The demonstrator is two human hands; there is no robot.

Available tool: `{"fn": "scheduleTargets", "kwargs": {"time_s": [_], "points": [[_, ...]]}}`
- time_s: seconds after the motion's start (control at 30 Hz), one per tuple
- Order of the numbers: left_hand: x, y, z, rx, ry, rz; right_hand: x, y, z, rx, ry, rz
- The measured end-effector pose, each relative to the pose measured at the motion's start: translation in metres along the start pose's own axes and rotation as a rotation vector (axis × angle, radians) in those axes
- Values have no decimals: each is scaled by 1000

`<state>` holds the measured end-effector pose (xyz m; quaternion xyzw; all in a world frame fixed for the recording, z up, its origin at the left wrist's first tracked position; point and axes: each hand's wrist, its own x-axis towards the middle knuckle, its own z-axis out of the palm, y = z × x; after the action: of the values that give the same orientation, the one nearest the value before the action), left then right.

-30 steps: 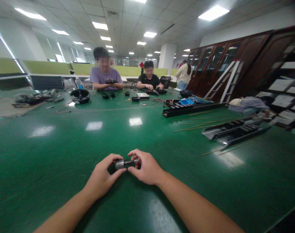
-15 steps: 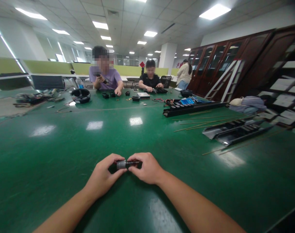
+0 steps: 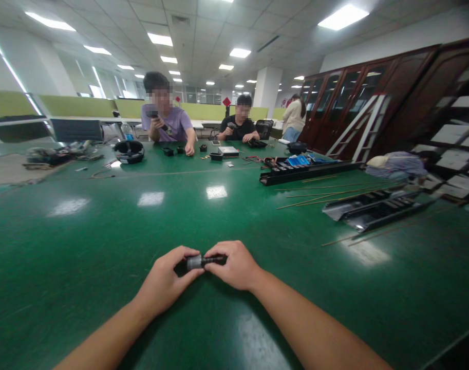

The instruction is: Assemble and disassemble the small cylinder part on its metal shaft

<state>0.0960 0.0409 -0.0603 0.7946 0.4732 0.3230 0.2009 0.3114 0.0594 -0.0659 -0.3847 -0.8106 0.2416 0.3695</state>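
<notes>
Between my two hands lies a small cylindrical part point(image 3: 194, 262), silver on the left with a narrower black section to the right, held level just above or on the green tabletop point(image 3: 149, 226). My left hand point(image 3: 167, 277) pinches the silver body between thumb and fingers. On the other side my right hand point(image 3: 234, 267) grips the black section, thumb below and forefinger above. The two sets of fingertips almost meet over the middle. Both ends of the part are partly covered by my fingers, so its exact kind cannot be made out.
Black metal channels point(image 3: 376, 210) and thin brass-coloured rods point(image 3: 326, 196) lie on the right. Farther back are a black headset-like ring point(image 3: 129, 152), small black boxes point(image 3: 216, 156) and a white box point(image 3: 228, 151). Two people sit across the table, each holding a dark tool.
My hands and the cylindrical part stay almost in place, the right fingers shifting slightly. Across the table, the person in black has raised a dark tool, and the person in purple has turned theirs.
</notes>
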Motion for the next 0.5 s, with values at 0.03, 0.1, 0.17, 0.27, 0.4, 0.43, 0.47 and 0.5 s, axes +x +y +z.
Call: {"fn": "scheduleTargets", "kwargs": {"time_s": [0.03, 0.1, 0.17, 0.27, 0.4, 0.43, 0.47, 0.5], "points": [[0, 0, 0, 0, -2, -6, 0, 0, 0, 2, 1, -3], [0, 1, 0, 1, -4, -11, 0, -1, -1, 3, 3, -4], [1, 1, 0, 4, -3, -12, 0, -1, -2, 1, 5, -2], [1, 2, 0, 7, -6, -12, 0, -1, -2, 0, 6, -3], [2, 2, 0, 11, -5, -11, 0, 0, -2, -8, 4, 0], [2, 2, 0, 10, -4, -12, 0, 0, -2, -10, 3, 2], [2, 3, 0, 9, -4, -12, 0, 0, -2, -12, 0, 4], [2, 3, 0, 7, -6, -10, 0, 0, -2, -14, -4, 7]]}}
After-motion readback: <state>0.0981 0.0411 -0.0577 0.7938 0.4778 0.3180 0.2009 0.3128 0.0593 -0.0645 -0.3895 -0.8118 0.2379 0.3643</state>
